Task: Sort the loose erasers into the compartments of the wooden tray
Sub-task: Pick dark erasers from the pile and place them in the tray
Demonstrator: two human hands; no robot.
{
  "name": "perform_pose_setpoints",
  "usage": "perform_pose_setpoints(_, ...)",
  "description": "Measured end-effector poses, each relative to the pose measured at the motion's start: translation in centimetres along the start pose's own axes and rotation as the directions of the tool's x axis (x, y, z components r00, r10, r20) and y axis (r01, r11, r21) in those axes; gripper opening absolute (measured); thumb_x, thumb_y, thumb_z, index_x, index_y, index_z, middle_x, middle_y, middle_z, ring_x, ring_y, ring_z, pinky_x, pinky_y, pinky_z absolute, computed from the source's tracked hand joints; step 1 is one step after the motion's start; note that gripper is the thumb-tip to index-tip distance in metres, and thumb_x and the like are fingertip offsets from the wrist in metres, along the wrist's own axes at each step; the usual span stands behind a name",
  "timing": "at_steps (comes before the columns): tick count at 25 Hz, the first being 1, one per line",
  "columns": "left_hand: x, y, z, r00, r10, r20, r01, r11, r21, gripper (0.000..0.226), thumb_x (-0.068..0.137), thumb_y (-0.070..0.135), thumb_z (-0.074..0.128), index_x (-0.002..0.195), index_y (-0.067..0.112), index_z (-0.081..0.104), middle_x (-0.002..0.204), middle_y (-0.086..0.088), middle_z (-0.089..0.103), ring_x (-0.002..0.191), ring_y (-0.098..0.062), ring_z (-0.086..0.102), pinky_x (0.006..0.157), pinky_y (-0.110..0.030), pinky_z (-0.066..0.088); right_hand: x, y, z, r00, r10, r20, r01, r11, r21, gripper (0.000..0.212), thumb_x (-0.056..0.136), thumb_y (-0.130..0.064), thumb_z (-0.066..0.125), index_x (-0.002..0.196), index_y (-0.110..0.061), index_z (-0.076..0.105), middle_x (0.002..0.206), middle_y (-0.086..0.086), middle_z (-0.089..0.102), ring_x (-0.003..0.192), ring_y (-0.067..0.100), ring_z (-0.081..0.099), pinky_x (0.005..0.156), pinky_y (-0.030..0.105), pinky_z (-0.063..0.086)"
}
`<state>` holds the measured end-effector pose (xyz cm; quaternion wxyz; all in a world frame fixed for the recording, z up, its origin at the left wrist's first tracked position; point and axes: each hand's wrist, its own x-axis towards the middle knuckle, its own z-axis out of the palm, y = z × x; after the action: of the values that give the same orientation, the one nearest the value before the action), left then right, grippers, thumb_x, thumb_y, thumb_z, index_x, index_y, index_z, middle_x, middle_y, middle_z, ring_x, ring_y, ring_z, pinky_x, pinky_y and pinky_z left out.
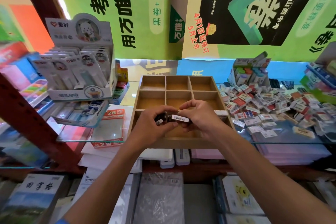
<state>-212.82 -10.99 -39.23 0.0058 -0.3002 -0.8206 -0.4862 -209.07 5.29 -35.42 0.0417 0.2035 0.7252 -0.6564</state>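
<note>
Both hands pinch dark erasers, left hand (154,123) and right hand (201,120), over the wooden tray (181,142); best lower each squarely into one compartment.

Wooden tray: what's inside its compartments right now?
The wooden tray shows bare bottoms in its far and middle rows. A pale eraser sits in the near right compartment. Both hands cover much of the near row, so the rest there cannot be seen.

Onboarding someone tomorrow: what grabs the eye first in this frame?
Both hands, left and right, meet over the near row of the wooden tray, holding dark erasers with barcode labels. To the tray's right sprawls a heap of loose erasers. The tray's far compartments look empty.
</note>
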Motion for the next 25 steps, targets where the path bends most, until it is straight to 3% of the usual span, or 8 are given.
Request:
perform_pose_setpoints(2,0.0,-0.2,0.2,1.0,0.006,0.011,-0.006,0.999,0.032,0.029,0.085,0.021,0.075,0.113,0.026,0.071,0.093,0.022,0.066,0.086,0.004,0.061,0.074,-0.009,0.047,-0.1,0.4,0.2,0.998,-0.063,0.018,0.063,0.998,-0.005,0.013,0.095,-0.022,0.064,0.103,-0.013,0.062,0.085,0.011,0.07,0.062,0.017,0.068,0.052,0.027,0.055)
perform_pose_setpoints(4,0.1,-0.2,0.3,0.999,-0.043,0.007,0.043,0.998,0.056,0.026,0.088,0.024,0.072,0.114,0.025,0.071,0.093,0.019,0.067,0.085,0.003,0.061,0.074,-0.01,0.046,0.1,0.9,-0.4,0.953,-0.298,0.054,0.302,0.924,-0.235,0.017,0.097,-0.032,0.06,0.099,-0.017,0.066,0.087,0.002,0.07,0.075,0.012,0.068,0.062,0.021,0.055)
perform_pose_setpoints(7,0.2,-0.1,0.5,0.997,-0.082,0.013,0.08,0.993,0.087,0.027,0.088,0.022,0.072,0.115,0.024,0.07,0.099,0.012,0.068,0.092,-0.002,0.062,0.08,-0.016,0.05,0.4,2.0,-1.8,0.792,-0.536,0.291,0.569,0.476,-0.671,0.015,0.092,-0.026,0.067,0.105,-0.02,0.07,0.096,-0.009,0.066,0.083,0.002,0.054,0.072,0.012,0.038)
perform_pose_setpoints(10,0.1,0.1,0.6,0.981,-0.192,-0.033,0.193,0.981,0.025,0.037,0.089,0.01,0.068,0.12,0.027,0.056,0.105,0.01,0.062,0.094,-0.008,0.061,0.075,-0.014,0.051,1.2,2.9,-2.2,0.806,-0.514,0.293,0.483,0.285,-0.828,0.024,0.095,-0.022,0.063,0.118,-0.02,0.068,0.109,-0.005,0.063,0.097,0.007,0.049,0.084,0.019,0.037)
perform_pose_setpoints(14,0.3,0.3,0.3,0.944,-0.317,-0.089,0.299,0.938,-0.174,0.02,0.095,0.005,0.051,0.097,0.024,0.044,0.094,-0.003,0.058,0.091,-0.016,0.06,0.069,-0.02,0.049,2.2,3.0,-1.0,0.796,-0.498,0.344,0.465,0.14,-0.874,0.023,0.096,-0.023,0.06,0.118,-0.024,0.068,0.109,-0.005,0.065,0.101,0.012,0.054,0.09,0.026,0.042)
perform_pose_setpoints(18,0.3,0.4,0.3,0.945,-0.307,-0.11,0.278,0.934,-0.223,0.016,0.096,0.007,0.05,0.094,0.023,0.048,0.093,-0.005,0.064,0.089,-0.014,0.064,0.074,-0.024,0.053,2.9,2.9,0.4,0.772,-0.527,0.355,0.461,0.081,-0.884,0.014,0.098,-0.031,0.058,0.108,-0.023,0.064,0.109,-0.004,0.065,0.102,0.014,0.052,0.095,0.028,0.034)
perform_pose_setpoints(22,0.3,0.2,0.2,0.94,-0.31,-0.145,0.275,0.937,-0.216,0.017,0.098,0.007,0.051,0.097,0.025,0.053,0.095,0.004,0.062,0.09,-0.01,0.063,0.067,-0.015,0.051,3.2,2.6,0.3,0.796,-0.529,0.295,0.377,0.052,-0.925,0.018,0.095,-0.045,0.058,0.095,-0.028,0.05,0.108,-0.004,0.064,0.101,0.016,0.053,0.103,0.037,0.032)
perform_pose_setpoints(25,0.3,-0.2,0.3,0.963,-0.223,-0.149,0.204,0.97,-0.13,0.021,0.096,0.008,0.056,0.097,0.029,0.057,0.099,0.008,0.062,0.095,-0.01,0.062,0.076,-0.02,0.055,2.7,2.7,-0.9,0.777,-0.584,0.236,0.371,0.122,-0.921,0.022,0.094,-0.049,0.056,0.096,-0.027,0.055,0.1,-0.007,0.062,0.098,0.015,0.05,0.096,0.036,0.033)
